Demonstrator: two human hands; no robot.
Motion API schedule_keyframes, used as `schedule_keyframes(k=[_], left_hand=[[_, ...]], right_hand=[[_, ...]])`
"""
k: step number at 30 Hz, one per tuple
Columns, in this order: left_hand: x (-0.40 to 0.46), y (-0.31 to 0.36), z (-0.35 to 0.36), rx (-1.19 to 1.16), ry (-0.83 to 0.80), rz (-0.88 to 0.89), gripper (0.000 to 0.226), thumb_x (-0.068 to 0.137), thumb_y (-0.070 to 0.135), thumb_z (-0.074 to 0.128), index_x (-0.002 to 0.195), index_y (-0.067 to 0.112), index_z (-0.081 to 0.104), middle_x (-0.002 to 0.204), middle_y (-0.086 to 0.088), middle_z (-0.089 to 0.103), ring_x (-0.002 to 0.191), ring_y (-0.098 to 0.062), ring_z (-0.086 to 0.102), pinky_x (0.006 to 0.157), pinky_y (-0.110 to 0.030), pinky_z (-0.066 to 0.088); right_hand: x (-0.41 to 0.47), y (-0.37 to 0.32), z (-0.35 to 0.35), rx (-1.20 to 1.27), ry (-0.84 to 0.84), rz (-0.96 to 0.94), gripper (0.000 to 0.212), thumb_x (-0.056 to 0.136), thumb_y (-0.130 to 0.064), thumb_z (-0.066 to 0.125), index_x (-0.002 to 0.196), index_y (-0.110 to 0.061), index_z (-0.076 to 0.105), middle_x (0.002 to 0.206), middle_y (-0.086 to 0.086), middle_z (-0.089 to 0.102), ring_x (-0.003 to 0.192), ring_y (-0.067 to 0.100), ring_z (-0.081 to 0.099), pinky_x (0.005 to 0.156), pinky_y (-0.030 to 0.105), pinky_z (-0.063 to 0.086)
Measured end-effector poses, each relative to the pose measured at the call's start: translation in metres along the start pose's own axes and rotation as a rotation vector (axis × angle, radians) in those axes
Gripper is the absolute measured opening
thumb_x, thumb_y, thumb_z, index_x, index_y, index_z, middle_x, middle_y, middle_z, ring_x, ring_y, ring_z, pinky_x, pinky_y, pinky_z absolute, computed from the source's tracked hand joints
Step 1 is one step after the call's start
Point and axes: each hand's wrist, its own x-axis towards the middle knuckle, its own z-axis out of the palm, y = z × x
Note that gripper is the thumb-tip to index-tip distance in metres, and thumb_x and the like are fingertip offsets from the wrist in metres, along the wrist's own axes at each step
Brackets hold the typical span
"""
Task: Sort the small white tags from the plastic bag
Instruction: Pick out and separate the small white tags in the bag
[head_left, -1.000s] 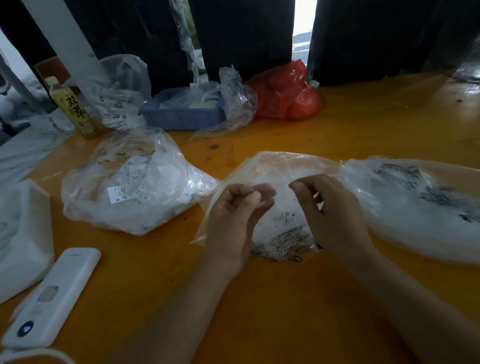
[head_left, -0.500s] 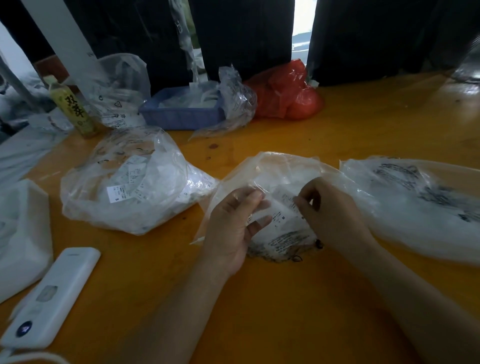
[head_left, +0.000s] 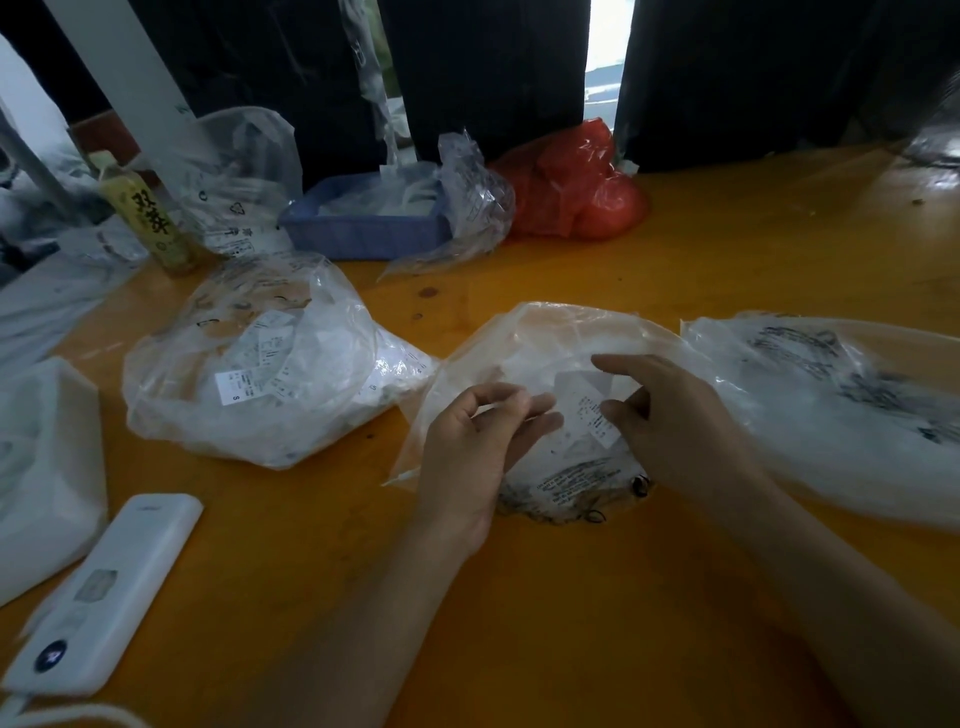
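Observation:
A clear plastic bag (head_left: 545, 338) with black print lies on the orange table (head_left: 571, 597) in front of me. My left hand (head_left: 478, 447) pinches the bag's film at its left side, fingers curled against the thumb. My right hand (head_left: 680, 426) is at the bag's right side, with a small white printed tag (head_left: 584, 410) between its thumb and outstretched fingers. Whether the tag is inside the film or on top of it, I cannot tell. A second clear bag (head_left: 260, 364) full of white tags sits to the left.
Another printed plastic bag (head_left: 841, 410) lies to the right. At the back stand a blue tray (head_left: 363, 228), a red bag (head_left: 576, 192) and a drink bottle (head_left: 148, 218). A white handheld device (head_left: 104, 587) and a white box (head_left: 47, 467) lie near left.
My right hand has opened its fingers and drawn a white tag up and right into view. My left hand has shifted slightly, still pinching the bag.

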Motion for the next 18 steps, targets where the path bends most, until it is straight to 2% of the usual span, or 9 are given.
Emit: schedule_keyframes(k=[2, 4, 6, 7, 10, 12, 14, 16, 18], left_hand=[[0.0, -0.002, -0.001, 0.024, -0.003, 0.012, 0.01, 0.099, 0.012, 0.071, 0.1, 0.012, 0.081, 0.107, -0.017, 0.08, 0.102, -0.031, 0.079, 0.086, -0.026, 0.062], [-0.002, -0.001, 0.0, 0.039, -0.028, 0.024, 0.009, 0.092, 0.019, 0.077, 0.095, 0.019, 0.085, 0.107, -0.015, 0.081, 0.103, -0.03, 0.079, 0.087, -0.027, 0.062], [-0.003, -0.001, 0.001, 0.066, -0.048, 0.045, 0.014, 0.085, 0.025, 0.08, 0.097, 0.022, 0.086, 0.105, -0.015, 0.081, 0.1, -0.03, 0.079, 0.085, -0.028, 0.063], [-0.004, -0.002, 0.001, 0.076, -0.053, 0.049, 0.015, 0.084, 0.025, 0.081, 0.098, 0.023, 0.086, 0.104, -0.015, 0.081, 0.098, -0.029, 0.08, 0.084, -0.028, 0.064], [-0.003, -0.004, -0.001, 0.11, -0.061, 0.066, 0.018, 0.082, 0.025, 0.084, 0.099, 0.025, 0.086, 0.101, -0.014, 0.082, 0.095, -0.027, 0.08, 0.082, -0.027, 0.064], [-0.004, -0.002, 0.0, 0.118, -0.061, 0.063, 0.022, 0.08, 0.025, 0.085, 0.101, 0.023, 0.085, 0.101, -0.014, 0.082, 0.095, -0.027, 0.081, 0.082, -0.025, 0.063], [-0.004, -0.002, 0.001, 0.127, -0.054, 0.06, 0.032, 0.078, 0.025, 0.087, 0.107, 0.016, 0.079, 0.1, -0.015, 0.082, 0.096, -0.028, 0.081, 0.083, -0.025, 0.063], [-0.004, -0.002, 0.001, 0.156, -0.03, 0.074, 0.039, 0.075, 0.028, 0.09, 0.106, 0.012, 0.074, 0.098, -0.014, 0.082, 0.095, -0.028, 0.081, 0.083, -0.025, 0.063], [-0.003, -0.002, 0.0, 0.145, -0.023, 0.082, 0.034, 0.072, 0.031, 0.091, 0.097, 0.013, 0.078, 0.099, -0.015, 0.082, 0.096, -0.029, 0.081, 0.084, -0.025, 0.062]], right_hand=[[-0.001, -0.001, -0.001, 0.025, 0.027, -0.026, 0.052, 0.098, -0.014, 0.065, 0.145, -0.031, 0.052, 0.112, -0.006, 0.063, 0.074, -0.003, 0.057, 0.057, 0.008, 0.042], [-0.001, 0.002, -0.002, 0.093, 0.038, -0.021, 0.053, 0.099, -0.014, 0.064, 0.145, -0.035, 0.051, 0.083, -0.008, 0.06, 0.065, 0.001, 0.057, 0.049, 0.015, 0.046], [-0.002, 0.004, -0.005, 0.168, 0.038, -0.02, 0.051, 0.1, -0.012, 0.062, 0.143, -0.037, 0.053, 0.069, -0.005, 0.057, 0.055, 0.009, 0.055, 0.046, 0.023, 0.048], [-0.002, 0.004, -0.007, 0.209, 0.039, -0.031, 0.05, 0.1, -0.011, 0.062, 0.142, -0.036, 0.055, 0.074, -0.007, 0.063, 0.057, 0.009, 0.057, 0.049, 0.025, 0.051], [-0.002, 0.0, -0.012, 0.349, 0.045, -0.044, 0.048, 0.1, -0.004, 0.06, 0.139, -0.032, 0.059, 0.112, -0.02, 0.072, 0.088, 0.001, 0.067, 0.073, 0.033, 0.061], [-0.003, -0.001, -0.013, 0.388, 0.057, -0.046, 0.047, 0.099, -0.005, 0.061, 0.137, -0.033, 0.059, 0.116, -0.02, 0.069, 0.089, 0.005, 0.067, 0.078, 0.038, 0.062], [-0.003, -0.002, -0.013, 0.425, 0.048, -0.039, 0.047, 0.098, -0.01, 0.064, 0.135, -0.04, 0.06, 0.118, -0.017, 0.068, 0.083, 0.019, 0.066, 0.084, 0.039, 0.061], [-0.004, -0.002, -0.014, 0.546, 0.013, -0.024, 0.047, 0.096, -0.013, 0.066, 0.135, -0.039, 0.06, 0.122, -0.02, 0.066, 0.083, 0.023, 0.066, 0.087, 0.023, 0.059], [-0.004, -0.001, -0.013, 0.659, -0.018, -0.005, 0.046, 0.094, -0.012, 0.067, 0.136, -0.031, 0.062, 0.126, -0.026, 0.064, 0.085, 0.008, 0.068, 0.082, 0.015, 0.057]])
